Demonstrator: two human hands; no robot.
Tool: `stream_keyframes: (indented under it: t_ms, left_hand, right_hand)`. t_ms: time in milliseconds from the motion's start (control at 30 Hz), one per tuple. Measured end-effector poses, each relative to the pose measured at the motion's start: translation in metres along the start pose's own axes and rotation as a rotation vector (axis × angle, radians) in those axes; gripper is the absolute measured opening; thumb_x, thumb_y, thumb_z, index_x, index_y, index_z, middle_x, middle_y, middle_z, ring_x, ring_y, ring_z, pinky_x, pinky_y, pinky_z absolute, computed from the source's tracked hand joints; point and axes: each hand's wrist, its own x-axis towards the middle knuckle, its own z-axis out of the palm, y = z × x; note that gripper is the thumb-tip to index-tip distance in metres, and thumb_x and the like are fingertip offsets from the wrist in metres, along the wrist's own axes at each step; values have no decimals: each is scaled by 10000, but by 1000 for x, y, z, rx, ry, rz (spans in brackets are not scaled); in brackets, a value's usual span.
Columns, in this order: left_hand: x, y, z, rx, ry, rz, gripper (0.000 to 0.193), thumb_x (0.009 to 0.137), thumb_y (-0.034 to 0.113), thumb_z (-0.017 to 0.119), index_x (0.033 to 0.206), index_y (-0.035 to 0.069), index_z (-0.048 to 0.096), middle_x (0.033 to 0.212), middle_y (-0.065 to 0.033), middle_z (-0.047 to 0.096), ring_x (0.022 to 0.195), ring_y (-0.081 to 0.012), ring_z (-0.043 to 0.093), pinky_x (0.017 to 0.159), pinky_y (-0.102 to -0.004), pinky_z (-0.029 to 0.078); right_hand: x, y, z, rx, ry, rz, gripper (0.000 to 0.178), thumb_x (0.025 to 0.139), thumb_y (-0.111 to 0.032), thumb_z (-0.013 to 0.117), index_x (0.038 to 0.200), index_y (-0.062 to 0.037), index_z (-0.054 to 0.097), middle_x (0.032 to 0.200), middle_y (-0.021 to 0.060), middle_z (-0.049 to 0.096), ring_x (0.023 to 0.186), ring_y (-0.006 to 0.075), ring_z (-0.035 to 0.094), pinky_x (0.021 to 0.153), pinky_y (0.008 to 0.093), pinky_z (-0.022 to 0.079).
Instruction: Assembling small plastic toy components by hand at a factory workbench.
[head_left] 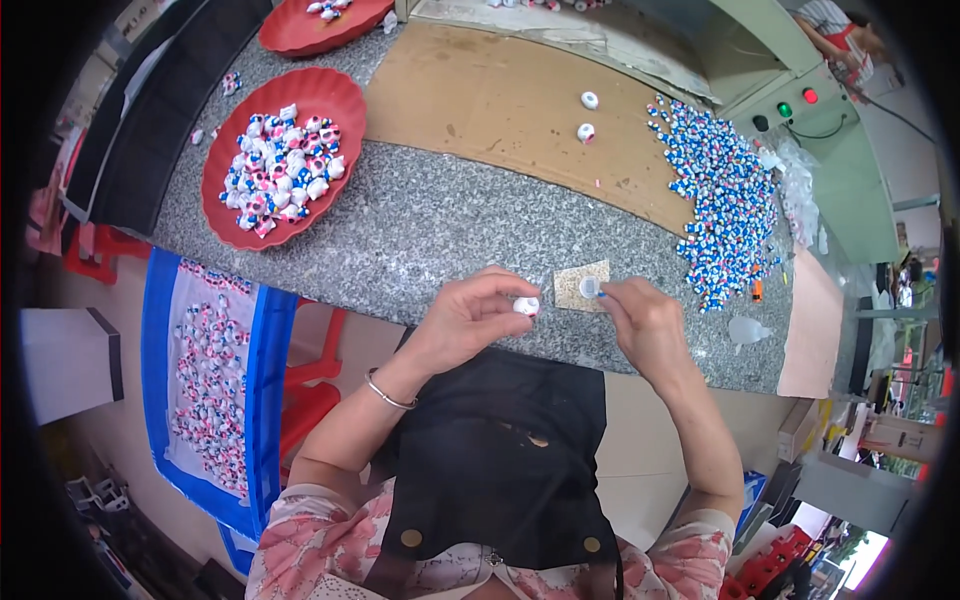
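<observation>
At the near edge of the granite counter, my left hand [478,318] pinches a small white round figurine head [526,305] between thumb and fingers. My right hand [645,322] is closed in a pinch over a tan speckled square pad [566,292]. At its fingertips a bit of blue shows, probably a tiny blue-and-white piece, but most of it is hidden. Touching or just beside those fingertips is a small round white cup [588,287] on the pad. The two hands are apart, one on each side of the pad.
A red scalloped bowl [215,205] holds several white, pink and blue figurines. Small blue-and-white pieces [725,200] form a large heap at right. Two white heads [586,132] rest on the cardboard sheet [480,95]. A blue crate [262,400] of figurines stands below left.
</observation>
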Motion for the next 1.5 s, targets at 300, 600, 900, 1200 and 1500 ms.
stream_keyframes:
  t_ms: [300,600,900,1200,1500]
  left_hand:
    - [-1,0,2,3,51,54,364,859,-95,648,1213,-28,598,1113,-62,568,1005,-137,618,893,-271,528]
    - [22,-19,26,423,112,210,307,828,-82,676,1120,-14,612,1063,-77,601,944,-134,635,797,-258,562]
    - [29,-23,41,756,142,481,330,769,-67,724,1085,-7,648,1040,-122,655,856,-179,665,702,-274,567]
    - [33,-2,35,346,-253,132,272,918,5,615,1186,-19,656,1007,-117,673,818,-145,667,682,-253,550]
    - [31,-1,43,166,-297,-109,237,979,64,546,1156,-41,663,919,-106,675,751,-135,656,675,-246,543]
  right_hand:
    - [18,2,7,-253,-141,-170,92,786,18,615,860,-21,653,748,141,589,661,336,625,567,430,508]
    - [10,8,12,-162,-35,-125,83,811,3,638,886,-15,670,755,143,615,666,316,642,575,394,514]
    - [-12,-3,7,906,-15,564,126,905,-66,673,999,15,697,832,49,707,720,73,637,648,218,507]
    - [-22,-17,-10,439,65,8,131,830,0,712,960,-15,708,782,82,676,694,171,668,593,277,509]
    - [-29,-21,-9,510,21,82,101,834,-19,702,934,-27,715,752,90,662,677,223,655,604,308,505]
